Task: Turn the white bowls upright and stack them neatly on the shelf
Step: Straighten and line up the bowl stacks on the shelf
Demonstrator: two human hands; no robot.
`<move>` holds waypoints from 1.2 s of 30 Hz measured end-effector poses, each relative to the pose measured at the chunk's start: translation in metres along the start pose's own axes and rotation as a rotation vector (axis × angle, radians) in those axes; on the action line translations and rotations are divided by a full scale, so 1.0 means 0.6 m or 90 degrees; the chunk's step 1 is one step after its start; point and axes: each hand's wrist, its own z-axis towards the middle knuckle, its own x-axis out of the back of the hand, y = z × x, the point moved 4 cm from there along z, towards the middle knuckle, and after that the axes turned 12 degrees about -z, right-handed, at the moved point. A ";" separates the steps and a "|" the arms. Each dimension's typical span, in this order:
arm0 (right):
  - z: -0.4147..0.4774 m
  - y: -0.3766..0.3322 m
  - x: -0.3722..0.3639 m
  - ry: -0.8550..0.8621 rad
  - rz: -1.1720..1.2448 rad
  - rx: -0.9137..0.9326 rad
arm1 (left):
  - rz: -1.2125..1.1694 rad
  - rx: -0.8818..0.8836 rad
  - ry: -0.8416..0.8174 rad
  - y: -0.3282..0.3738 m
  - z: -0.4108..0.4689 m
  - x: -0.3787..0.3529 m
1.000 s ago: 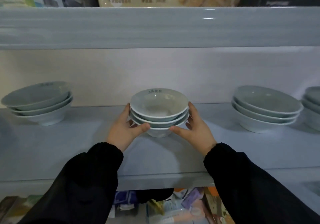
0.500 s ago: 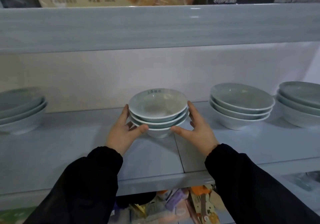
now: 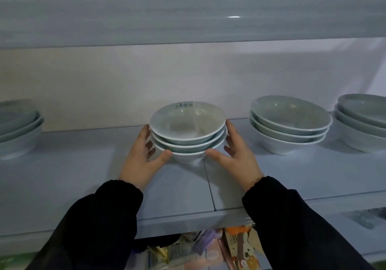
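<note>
centre stack held on shelf

three white bowls stood upright and nested as a centre stack [image 3: 188,131] on the pale shelf [image 3: 83,186], its foot resting on the board beside a seam. the left hand [image 3: 140,161] cupped the stack's left side, thumb against the lowest bowl, fingers curled behind the rims. the right hand [image 3: 240,159] mirrored it on the right side, thumb touching the lowest bowl. both hands were grasping the stack. a right stack [image 3: 290,123] of three upright bowls stood well apart. further stacks sat at the far right [image 3: 363,121] and the far left [image 3: 16,127]. black sleeves [image 3: 100,228] covered both arms.
</note>
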 end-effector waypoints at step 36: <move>-0.009 -0.009 -0.002 0.070 -0.150 0.075 | 0.363 -0.191 -0.044 0.009 0.001 -0.014</move>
